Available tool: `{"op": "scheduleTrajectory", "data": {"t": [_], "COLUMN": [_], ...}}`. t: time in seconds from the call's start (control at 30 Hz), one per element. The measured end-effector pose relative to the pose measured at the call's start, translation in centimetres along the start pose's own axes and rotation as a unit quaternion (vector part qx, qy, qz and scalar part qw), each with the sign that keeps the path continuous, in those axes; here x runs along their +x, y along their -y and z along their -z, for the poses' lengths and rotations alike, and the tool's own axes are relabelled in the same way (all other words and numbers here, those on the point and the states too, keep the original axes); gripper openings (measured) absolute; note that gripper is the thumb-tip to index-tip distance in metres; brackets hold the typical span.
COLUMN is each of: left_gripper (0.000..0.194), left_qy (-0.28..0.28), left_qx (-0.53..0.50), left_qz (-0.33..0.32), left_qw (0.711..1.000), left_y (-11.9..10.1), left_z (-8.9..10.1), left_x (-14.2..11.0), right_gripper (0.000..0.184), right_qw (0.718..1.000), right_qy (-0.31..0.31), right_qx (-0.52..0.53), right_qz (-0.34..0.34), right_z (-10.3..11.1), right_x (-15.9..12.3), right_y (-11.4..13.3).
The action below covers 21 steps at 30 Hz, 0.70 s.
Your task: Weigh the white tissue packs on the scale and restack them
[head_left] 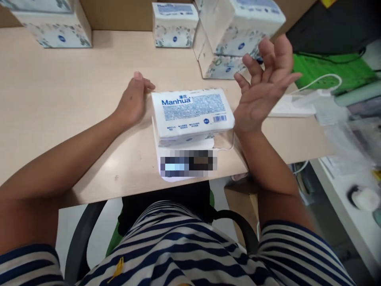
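A white pack of tissues (193, 113) printed "Manhua" rests on a flat white device (165, 153) that looks like a small scale, near the table's front edge. The device's front panel is pixelated. Just left of the pack, my left hand (133, 99) stands on its side on the table, thumb up and fingers loosely extended, with nothing seen in it. Raised at the pack's right end is my right hand (262, 85), palm turned up and fingers spread, holding nothing. Its wrist is close to the pack's corner; whether they touch I cannot tell.
More tissue packs stand along the back: a stack (62, 29) at left, a single one (175, 28) in the middle and a stack (238, 39) behind my right hand. A white power strip (291, 107) with cable, green material (330, 69) and plastic bags (339, 119) lie at right.
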<state>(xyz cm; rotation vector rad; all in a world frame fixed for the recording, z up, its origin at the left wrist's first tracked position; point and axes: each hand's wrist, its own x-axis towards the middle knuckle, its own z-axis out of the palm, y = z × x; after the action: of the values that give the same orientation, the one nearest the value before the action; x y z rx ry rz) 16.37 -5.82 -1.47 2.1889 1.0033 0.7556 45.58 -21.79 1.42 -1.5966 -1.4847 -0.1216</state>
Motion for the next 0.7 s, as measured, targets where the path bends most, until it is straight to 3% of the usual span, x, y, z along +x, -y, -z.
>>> {"op": "scheduleTrajectory", "data": {"t": [0.1, 0.3, 0.43, 0.57, 0.7], "left_gripper": [0.097, 0.105, 0.109, 0.103, 0.092], "left_qy": [0.022, 0.043, 0.048, 0.062, 0.028], "left_qx": [-0.061, -0.053, -0.057, -0.058, -0.114], "left_qz": [0.036, 0.066, 0.080, 0.066, 0.057], "left_qw": [0.997, 0.995, 0.994, 0.994, 0.991], "left_y": [-0.3, -0.2, -0.1, -0.2, -0.6], "left_z": [0.3, 0.4, 0.3, 0.5, 0.4], "left_x": [0.2, 1.0, 1.3, 1.1, 1.0], "right_gripper": [0.097, 0.097, 0.084, 0.102, 0.100], "right_qw": [0.999, 0.994, 0.996, 0.997, 0.998], "right_qy": [-0.019, -0.097, -0.057, 0.017, -0.049], "right_qx": [-0.033, 0.056, -0.055, -0.078, -0.033], "right_qz": [-0.014, 0.007, -0.047, -0.024, -0.016], "right_z": [-0.6, -0.8, -0.6, -0.4, -0.9], "right_x": [-0.3, -0.7, -0.6, -0.6, -0.6], "right_y": [-0.1, 2.7, 3.7, 3.6, 2.3]}}
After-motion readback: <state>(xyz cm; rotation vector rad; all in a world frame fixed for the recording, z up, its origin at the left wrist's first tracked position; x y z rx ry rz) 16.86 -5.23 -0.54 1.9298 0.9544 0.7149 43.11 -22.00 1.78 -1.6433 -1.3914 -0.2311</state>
